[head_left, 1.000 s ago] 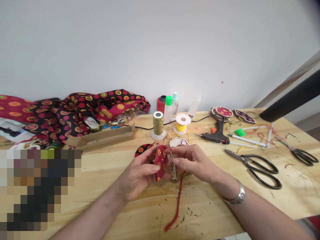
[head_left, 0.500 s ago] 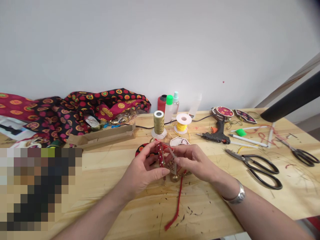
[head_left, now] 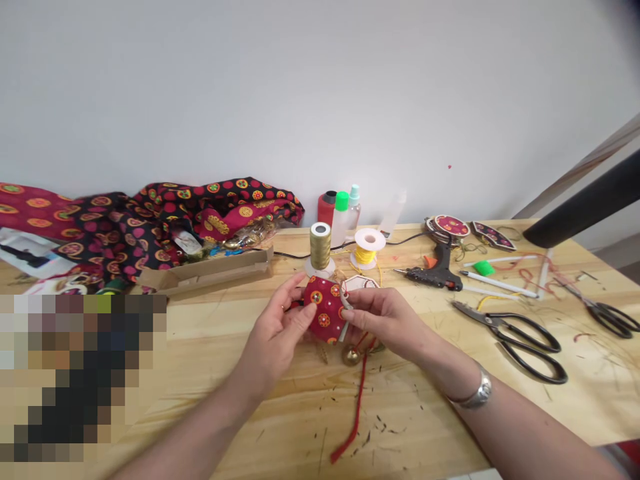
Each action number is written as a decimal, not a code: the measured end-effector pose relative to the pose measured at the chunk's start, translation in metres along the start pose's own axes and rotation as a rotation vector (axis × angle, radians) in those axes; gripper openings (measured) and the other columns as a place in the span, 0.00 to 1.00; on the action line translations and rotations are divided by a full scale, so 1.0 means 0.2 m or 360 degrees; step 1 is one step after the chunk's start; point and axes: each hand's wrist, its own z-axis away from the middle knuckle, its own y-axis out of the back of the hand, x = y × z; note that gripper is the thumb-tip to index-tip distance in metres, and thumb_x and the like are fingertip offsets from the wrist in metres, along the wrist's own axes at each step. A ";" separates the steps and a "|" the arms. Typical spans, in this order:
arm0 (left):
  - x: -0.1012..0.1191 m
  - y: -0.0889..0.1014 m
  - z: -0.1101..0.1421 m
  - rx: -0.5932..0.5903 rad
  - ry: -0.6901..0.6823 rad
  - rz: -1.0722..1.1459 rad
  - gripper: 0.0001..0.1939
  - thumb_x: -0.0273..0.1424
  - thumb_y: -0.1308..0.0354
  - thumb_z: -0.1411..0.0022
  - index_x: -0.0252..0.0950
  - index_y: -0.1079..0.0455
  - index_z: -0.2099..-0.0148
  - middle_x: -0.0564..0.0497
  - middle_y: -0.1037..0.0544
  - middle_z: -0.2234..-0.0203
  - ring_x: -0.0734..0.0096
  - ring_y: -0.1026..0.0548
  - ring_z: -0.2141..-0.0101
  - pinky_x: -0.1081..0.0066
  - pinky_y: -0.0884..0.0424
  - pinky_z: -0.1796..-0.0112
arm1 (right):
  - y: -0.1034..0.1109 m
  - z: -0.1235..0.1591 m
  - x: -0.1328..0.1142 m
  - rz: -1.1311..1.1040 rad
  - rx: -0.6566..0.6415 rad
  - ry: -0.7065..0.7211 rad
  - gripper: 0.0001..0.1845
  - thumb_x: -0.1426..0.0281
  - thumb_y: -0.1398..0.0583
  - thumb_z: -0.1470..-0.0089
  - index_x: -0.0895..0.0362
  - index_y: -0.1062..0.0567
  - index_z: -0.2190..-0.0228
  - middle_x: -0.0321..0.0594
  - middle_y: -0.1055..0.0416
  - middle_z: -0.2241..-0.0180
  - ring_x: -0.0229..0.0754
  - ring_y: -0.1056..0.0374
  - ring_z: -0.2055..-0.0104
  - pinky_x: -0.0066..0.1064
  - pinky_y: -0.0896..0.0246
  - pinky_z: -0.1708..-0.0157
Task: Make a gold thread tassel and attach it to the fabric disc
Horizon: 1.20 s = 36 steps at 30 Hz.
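Between my hands is a red fabric-covered ornament with orange flower motifs and small pale beads, its face turned toward me. My left hand is closed on its left side, thumb in front. My right hand pinches its right edge, where a pale strip shows; what lies behind is hidden. Below my right fingers a round brass bell rests on the table, and a red cord trails toward me from beside it. A white beaded piece lies just behind my right hand.
Behind my hands stand a gold thread spool, a yellow cord spool and bottles. To the right lie a glue gun, large scissors and smaller scissors. Left are a cardboard tray and patterned cloth.
The ornament, seen edge-on before with a pale lattice piece beside it, has turned so its red patterned face shows. My left thumb has moved onto that face.
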 end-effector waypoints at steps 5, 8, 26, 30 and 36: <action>0.02 -0.01 -0.01 0.0115 0.0065 0.0102 0.20 0.32 0.40 0.42 0.35 0.35 0.48 0.43 0.27 0.53 0.61 0.25 0.59 0.62 0.23 0.66 | 0.01 -0.01 0.00 -0.0015 0.0073 0.0064 0.16 0.63 0.36 0.51 0.61 0.24 0.64 0.41 0.24 0.69 0.36 0.30 0.72 0.28 0.33 0.70; 0.02 0.00 -0.01 0.0160 0.0086 0.0035 0.21 0.33 0.37 0.46 0.33 0.32 0.50 0.43 0.24 0.56 0.61 0.24 0.62 0.63 0.23 0.68 | 0.00 -0.01 0.02 0.0028 0.0042 0.0206 0.15 0.65 0.37 0.50 0.60 0.25 0.61 0.42 0.24 0.65 0.39 0.28 0.65 0.32 0.32 0.63; 0.02 0.01 0.00 -0.0007 0.0166 -0.0080 0.22 0.30 0.34 0.50 0.34 0.29 0.52 0.44 0.21 0.56 0.57 0.25 0.56 0.68 0.27 0.62 | -0.01 0.02 0.03 0.0837 0.0069 0.0450 0.07 0.69 0.39 0.47 0.60 0.23 0.67 0.37 0.28 0.73 0.35 0.36 0.72 0.27 0.40 0.71; 0.04 0.02 0.00 -0.0036 0.0272 0.0086 0.17 0.31 0.37 0.47 0.33 0.27 0.54 0.44 0.21 0.58 0.58 0.23 0.62 0.67 0.26 0.67 | 0.00 0.01 0.02 0.0826 0.0166 0.0411 0.12 0.67 0.42 0.45 0.61 0.23 0.64 0.39 0.28 0.71 0.36 0.37 0.71 0.28 0.41 0.72; 0.04 0.04 -0.01 -0.0004 0.0390 0.0233 0.13 0.27 0.39 0.50 0.33 0.25 0.59 0.45 0.20 0.66 0.57 0.21 0.69 0.61 0.24 0.71 | 0.02 0.01 0.03 0.0919 0.0300 0.0385 0.14 0.65 0.46 0.42 0.60 0.23 0.64 0.38 0.30 0.73 0.34 0.40 0.75 0.26 0.45 0.75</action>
